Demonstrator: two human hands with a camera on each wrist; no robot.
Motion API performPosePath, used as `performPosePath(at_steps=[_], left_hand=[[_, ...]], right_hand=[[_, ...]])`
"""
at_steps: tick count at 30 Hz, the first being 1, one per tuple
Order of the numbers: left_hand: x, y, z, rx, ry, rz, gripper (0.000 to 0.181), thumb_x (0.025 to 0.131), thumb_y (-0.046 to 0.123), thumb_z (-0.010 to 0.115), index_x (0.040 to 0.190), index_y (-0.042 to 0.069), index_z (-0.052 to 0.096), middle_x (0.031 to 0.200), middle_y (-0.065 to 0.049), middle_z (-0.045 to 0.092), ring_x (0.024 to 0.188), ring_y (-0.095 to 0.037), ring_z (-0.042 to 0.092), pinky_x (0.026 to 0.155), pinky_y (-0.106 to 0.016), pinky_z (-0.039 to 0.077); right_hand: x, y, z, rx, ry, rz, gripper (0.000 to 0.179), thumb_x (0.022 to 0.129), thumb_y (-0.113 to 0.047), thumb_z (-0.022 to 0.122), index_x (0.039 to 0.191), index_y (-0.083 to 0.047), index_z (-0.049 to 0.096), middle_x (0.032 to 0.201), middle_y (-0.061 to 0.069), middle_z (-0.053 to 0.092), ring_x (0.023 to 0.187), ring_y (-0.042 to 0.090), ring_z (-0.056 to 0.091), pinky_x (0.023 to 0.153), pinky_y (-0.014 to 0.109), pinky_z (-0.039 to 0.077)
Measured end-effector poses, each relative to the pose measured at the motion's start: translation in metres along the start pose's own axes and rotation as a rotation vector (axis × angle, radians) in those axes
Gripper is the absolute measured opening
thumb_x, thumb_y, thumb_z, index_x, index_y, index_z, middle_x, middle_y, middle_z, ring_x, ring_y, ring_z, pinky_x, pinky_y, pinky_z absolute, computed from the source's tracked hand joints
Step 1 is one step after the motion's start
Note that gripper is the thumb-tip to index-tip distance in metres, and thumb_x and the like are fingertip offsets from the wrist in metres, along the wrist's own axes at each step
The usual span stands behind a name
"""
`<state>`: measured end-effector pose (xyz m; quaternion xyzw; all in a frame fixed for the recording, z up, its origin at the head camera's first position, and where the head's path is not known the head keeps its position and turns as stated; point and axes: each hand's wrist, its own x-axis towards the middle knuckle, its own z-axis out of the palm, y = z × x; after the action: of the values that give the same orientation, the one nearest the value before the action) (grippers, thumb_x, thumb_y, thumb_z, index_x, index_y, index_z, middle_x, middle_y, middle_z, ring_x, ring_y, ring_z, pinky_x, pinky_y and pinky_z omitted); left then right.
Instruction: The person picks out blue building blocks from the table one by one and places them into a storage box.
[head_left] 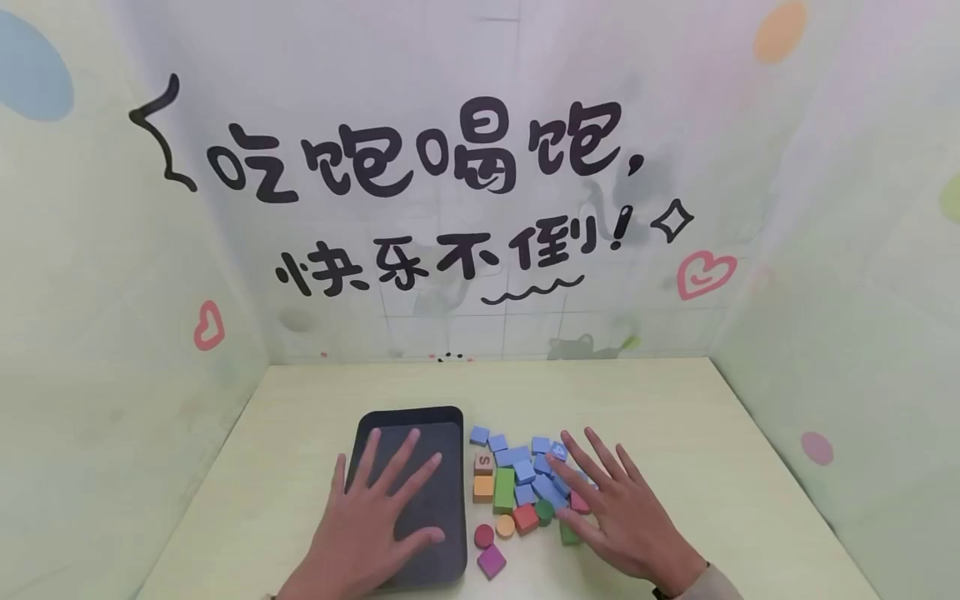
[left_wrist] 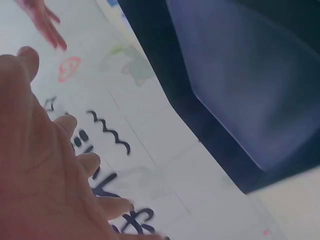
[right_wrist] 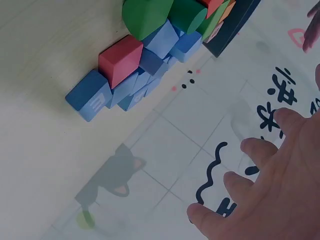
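My left hand (head_left: 375,525) is spread above a dark rectangular tray (head_left: 427,567), fingers straight and holding nothing. In the left wrist view the tray (left_wrist: 200,125) lies off to the side of that hand. My right hand (head_left: 626,521), also with fingers spread, hovers over the right part of a heap of coloured toy blocks and hides some of them. Among these are a green block (head_left: 505,490), an orange block (head_left: 483,488), a red block (head_left: 526,518), a purple block (head_left: 492,562) and several blue blocks (head_left: 513,457). The right wrist view shows a blue block (right_wrist: 90,95) beside a red block (right_wrist: 120,60).
The blocks lie on a pale table (head_left: 315,417) just right of the tray. A wooden block marked S (head_left: 483,463) sits near the tray's edge. Printed cloth walls (head_left: 480,275) with black writing rise behind and at both sides.
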<state>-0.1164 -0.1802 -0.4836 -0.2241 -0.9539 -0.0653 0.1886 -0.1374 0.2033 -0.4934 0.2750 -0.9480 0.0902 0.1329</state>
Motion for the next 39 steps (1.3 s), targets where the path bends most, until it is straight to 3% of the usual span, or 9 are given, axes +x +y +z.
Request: performPosePath(at_steps=[2, 4, 7, 12, 15, 18, 24, 31, 39], left_hand=[[0.0, -0.011, -0.003, -0.032, -0.07, -0.069, 0.087, 0.096, 0.077, 0.066, 0.17, 0.039, 0.043, 0.182, 0.001, 0.026, 0.156, -0.057, 0.035, 0.102, -0.083, 0.045], [-0.001, -0.023, -0.006, -0.087, -0.121, -0.137, 0.086, 0.098, 0.07, 0.069, 0.172, 0.039, 0.039, 0.182, -0.003, 0.025, 0.151, -0.06, 0.041, 0.09, -0.074, 0.056], [-0.005, -0.043, -0.005, -0.191, -0.163, -0.222, 0.089, 0.102, 0.06, 0.072, 0.175, 0.03, 0.033, 0.179, -0.016, 0.029, 0.14, -0.06, 0.053, 0.077, -0.064, 0.061], [-0.009, -0.071, 0.008, -0.329, -0.229, -0.39, 0.092, 0.104, 0.04, 0.076, 0.171, -0.002, 0.028, 0.154, -0.033, 0.054, 0.118, -0.049, 0.07, 0.085, -0.062, 0.061], [-0.008, -0.081, 0.019, -0.358, -0.261, -0.484, 0.087, 0.105, 0.035, 0.074, 0.163, -0.013, 0.032, 0.136, -0.032, 0.064, 0.108, -0.043, 0.073, 0.086, -0.063, 0.06], [-0.006, -0.086, 0.03, -0.369, -0.269, -0.535, 0.083, 0.104, 0.034, 0.073, 0.158, -0.017, 0.036, 0.128, -0.028, 0.066, 0.107, -0.043, 0.071, 0.088, -0.066, 0.058], [-0.002, -0.086, 0.044, -0.375, -0.304, -0.548, 0.077, 0.103, 0.026, 0.072, 0.153, -0.022, 0.04, 0.129, -0.032, 0.063, 0.116, -0.049, 0.068, 0.094, -0.068, 0.058], [-0.001, -0.086, 0.041, -0.45, -0.329, -0.523, 0.067, 0.1, 0.008, 0.063, 0.158, -0.017, 0.04, 0.142, -0.038, 0.057, 0.125, -0.055, 0.063, 0.094, -0.063, 0.06], [-0.009, -0.084, 0.046, -0.526, -0.321, -0.466, 0.074, 0.097, -0.004, 0.058, 0.164, -0.014, 0.03, 0.154, -0.04, 0.047, 0.143, -0.058, 0.049, 0.113, -0.071, 0.046]], right_hand=[[0.0, 0.003, 0.001, 0.017, -0.02, 0.021, 0.068, 0.106, -0.053, 0.064, 0.168, -0.031, 0.05, 0.18, 0.002, 0.031, 0.165, 0.038, 0.025, 0.122, 0.074, 0.032], [-0.001, 0.006, 0.002, 0.04, -0.037, 0.041, 0.068, 0.106, -0.053, 0.064, 0.168, -0.03, 0.05, 0.18, 0.002, 0.031, 0.165, 0.039, 0.026, 0.121, 0.075, 0.032], [0.0, 0.012, 0.004, 0.089, -0.049, 0.064, 0.069, 0.106, -0.05, 0.066, 0.169, -0.028, 0.049, 0.18, 0.005, 0.032, 0.163, 0.043, 0.029, 0.119, 0.077, 0.034], [0.007, 0.022, 0.013, 0.155, -0.055, 0.089, 0.069, 0.105, -0.045, 0.069, 0.168, -0.024, 0.05, 0.175, 0.014, 0.039, 0.154, 0.05, 0.043, 0.112, 0.073, 0.045], [0.011, 0.025, 0.019, 0.175, -0.084, 0.118, 0.069, 0.106, -0.047, 0.068, 0.168, -0.024, 0.05, 0.171, 0.016, 0.043, 0.149, 0.048, 0.048, 0.106, 0.07, 0.052], [0.014, 0.027, 0.023, 0.195, -0.119, 0.145, 0.069, 0.106, -0.047, 0.069, 0.168, -0.024, 0.049, 0.169, 0.017, 0.045, 0.148, 0.045, 0.05, 0.103, 0.069, 0.055], [0.019, 0.022, 0.027, 0.207, -0.167, 0.174, 0.07, 0.102, -0.041, 0.076, 0.166, -0.022, 0.052, 0.166, 0.018, 0.049, 0.144, 0.044, 0.053, 0.101, 0.068, 0.056], [0.02, 0.017, 0.024, 0.163, -0.201, 0.184, 0.064, 0.102, -0.034, 0.077, 0.161, -0.018, 0.058, 0.161, 0.018, 0.053, 0.142, 0.042, 0.055, 0.107, 0.065, 0.054], [0.021, 0.016, 0.03, 0.081, -0.21, 0.103, 0.054, 0.101, -0.027, 0.078, 0.152, -0.016, 0.065, 0.15, 0.014, 0.061, 0.129, 0.033, 0.06, 0.1, 0.053, 0.059]])
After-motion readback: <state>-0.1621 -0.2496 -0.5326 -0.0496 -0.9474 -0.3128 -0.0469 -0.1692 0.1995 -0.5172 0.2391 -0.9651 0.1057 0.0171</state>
